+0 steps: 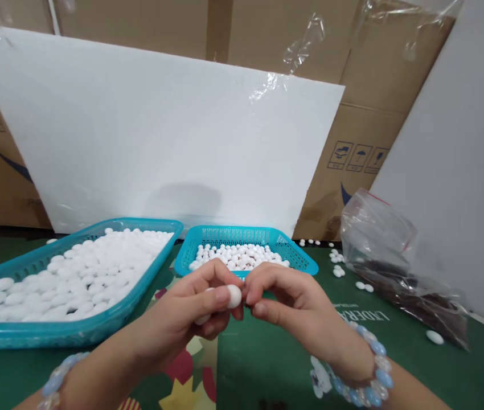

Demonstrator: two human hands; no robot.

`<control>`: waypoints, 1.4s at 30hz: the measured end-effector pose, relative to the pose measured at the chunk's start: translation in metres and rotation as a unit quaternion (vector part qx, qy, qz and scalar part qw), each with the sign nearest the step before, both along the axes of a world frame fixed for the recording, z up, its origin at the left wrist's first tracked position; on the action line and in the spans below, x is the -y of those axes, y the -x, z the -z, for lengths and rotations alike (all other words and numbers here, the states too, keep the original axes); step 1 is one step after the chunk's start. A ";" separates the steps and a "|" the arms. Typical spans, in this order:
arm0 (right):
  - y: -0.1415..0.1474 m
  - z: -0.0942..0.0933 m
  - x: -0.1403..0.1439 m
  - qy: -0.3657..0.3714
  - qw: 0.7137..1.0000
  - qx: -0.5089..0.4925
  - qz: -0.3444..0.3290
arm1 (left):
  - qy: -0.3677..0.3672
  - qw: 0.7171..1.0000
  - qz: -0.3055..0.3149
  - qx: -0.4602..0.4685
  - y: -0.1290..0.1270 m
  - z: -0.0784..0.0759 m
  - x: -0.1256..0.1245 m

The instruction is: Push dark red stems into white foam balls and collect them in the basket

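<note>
While the left hand (191, 302) pinches a smooth, white, rounded piece (235, 296) between thumb and fingers, the right hand (299, 296) has its fingers bunched just beside that piece's bare end, a small dark brown bit (245, 292) at their tips; can't tell if they grip it. Second white piece (202, 320) tucked under the left fingers, partly hidden. Step looks like working the bit against the white end. To do it well: brace the left fingers, leave that end uncovered, bring the bit in straight, press lightly; a smooth round shape would probably roll if pushed off-centre. Don't let the tucked one drop. Left of the fingers: large teal plastic tray (32, 337) heaped with white oval pieces (109, 273). Just beyond them: smaller teal plastic basket (304, 261), white pieces with reddish-brown specks inside. Right of them: clear plastic bag (374, 228), dark brown contents (413, 297), loose white pieces (434, 337) nearby on the dark green surface (263, 359).
</note>
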State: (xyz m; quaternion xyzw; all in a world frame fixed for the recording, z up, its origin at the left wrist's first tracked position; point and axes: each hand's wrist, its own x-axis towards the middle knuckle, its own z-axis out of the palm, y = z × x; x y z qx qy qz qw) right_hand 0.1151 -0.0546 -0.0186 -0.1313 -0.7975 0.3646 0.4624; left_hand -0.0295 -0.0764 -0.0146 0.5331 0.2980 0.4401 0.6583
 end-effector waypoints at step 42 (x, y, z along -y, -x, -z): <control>0.009 0.019 0.004 -0.084 0.990 -0.064 0.096 | -0.053 0.972 -0.215 0.077 -0.030 0.023 0.013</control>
